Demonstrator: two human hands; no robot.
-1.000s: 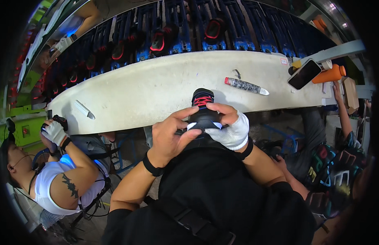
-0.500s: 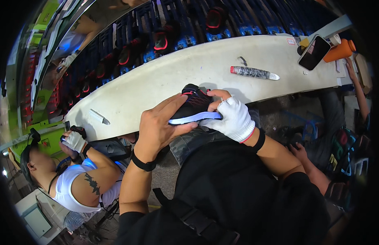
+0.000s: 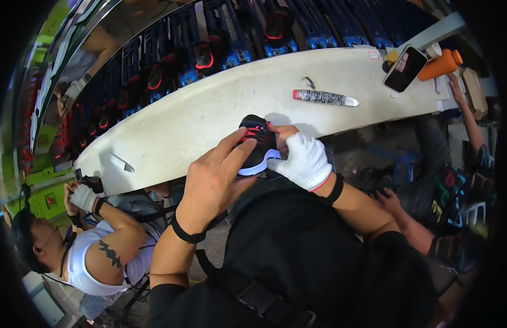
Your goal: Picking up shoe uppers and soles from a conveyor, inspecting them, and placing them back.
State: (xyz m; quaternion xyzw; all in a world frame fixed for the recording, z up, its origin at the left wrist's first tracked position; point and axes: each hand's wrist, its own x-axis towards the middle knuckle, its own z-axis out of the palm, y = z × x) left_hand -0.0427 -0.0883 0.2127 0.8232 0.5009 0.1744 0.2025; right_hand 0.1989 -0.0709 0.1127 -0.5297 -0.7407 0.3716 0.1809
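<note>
Between my two hands is a black shoe (image 3: 260, 143) with red laces and a pale lilac-white sole, held just off the near edge of the pale worktable (image 3: 210, 104). My bare left hand (image 3: 215, 169) grips its left side, fingers over the laces and thumb low by the sole. On the other side my right hand (image 3: 302, 156), in a white glove with bare fingertips, pinches the shoe near its collar, the thumb against the sole. Farther off lies a knife-like tool (image 3: 325, 97) with a wrapped handle and a red end.
A blue slatted conveyor (image 3: 231, 38) carrying several black-and-red shoes runs behind the table. A phone (image 3: 405, 69) and an orange bottle (image 3: 440, 65) stand at the far right. Another blade-like tool (image 3: 121, 162) lies at the left. A co-worker (image 3: 108, 249) works at the lower left; others' arms show right.
The shoe has turned in my hands: its sole ran sideways toward me, and now its laces show with one rounded end toward me. My view has shifted slightly.
</note>
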